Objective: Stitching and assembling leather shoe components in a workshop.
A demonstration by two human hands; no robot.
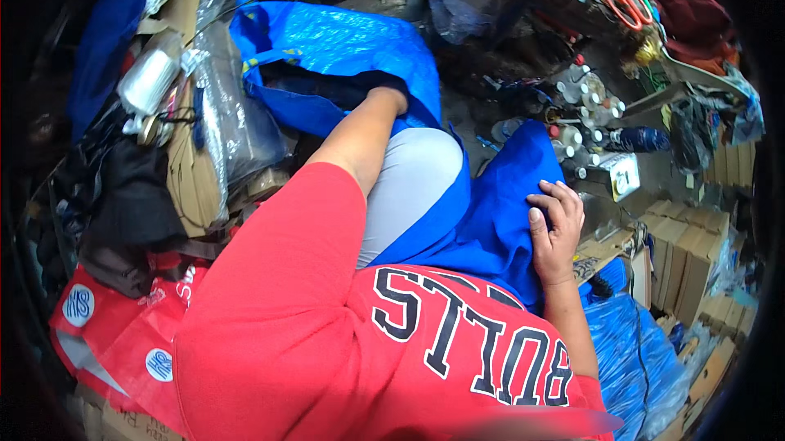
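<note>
My left arm reaches forward into a big blue woven plastic bag (343,44); my left hand is hidden inside its dark opening past the wrist (384,102). My right hand (554,228) rests on a blue cloth (499,220) draped over my lap, fingers curled and pinching its fabric. The cloth lies across my grey-clad knee (413,175). My red shirt fills the lower part of the view.
Flattened cardboard and clear plastic wrap (221,122) lie to the left, with a red bag (123,335) below. Several small bottles (585,106) stand ahead on the right. Cardboard boxes (687,253) and blue plastic sacks (630,359) crowd the right. Orange-handled scissors (625,1) hang at the top.
</note>
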